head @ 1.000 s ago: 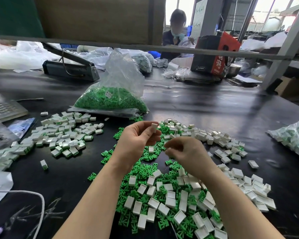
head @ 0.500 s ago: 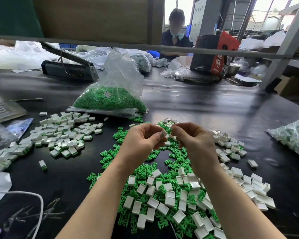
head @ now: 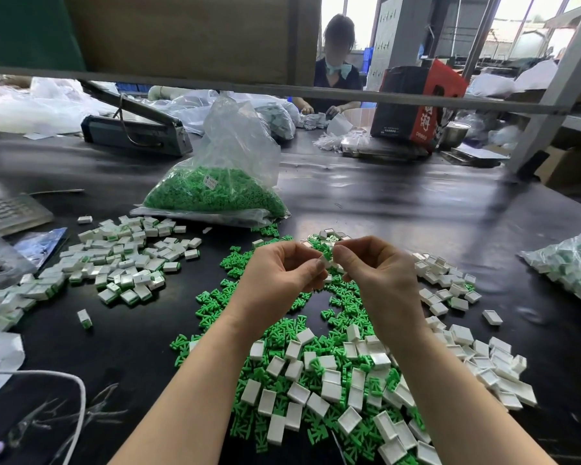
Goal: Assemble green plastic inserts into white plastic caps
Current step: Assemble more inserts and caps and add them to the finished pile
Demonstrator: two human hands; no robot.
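My left hand [head: 279, 280] pinches a small white cap [head: 323, 263] at its fingertips, above the black table. My right hand [head: 376, 270] meets it fingertip to fingertip and pinches a green insert [head: 327, 255] against the cap's upper edge. Below both hands lies a mixed heap of loose green inserts [head: 282, 327] and white caps [head: 329, 387]. More empty white caps [head: 450, 286] spread to the right. A pile of assembled caps with green showing [head: 121, 260] lies at the left.
A clear bag of green inserts [head: 215, 193] stands behind the hands. Another bag of parts [head: 571, 263] lies at the right edge. A heat sealer [head: 135, 132] sits far left, a red and black box [head: 416, 105] far right. Another person works across the table. A white cable [head: 78, 397] lies near left.
My hands, apart one second ago, have come together. The right hand rose from the heap to the left hand's cap, and the green insert now shows at the joined fingertips.
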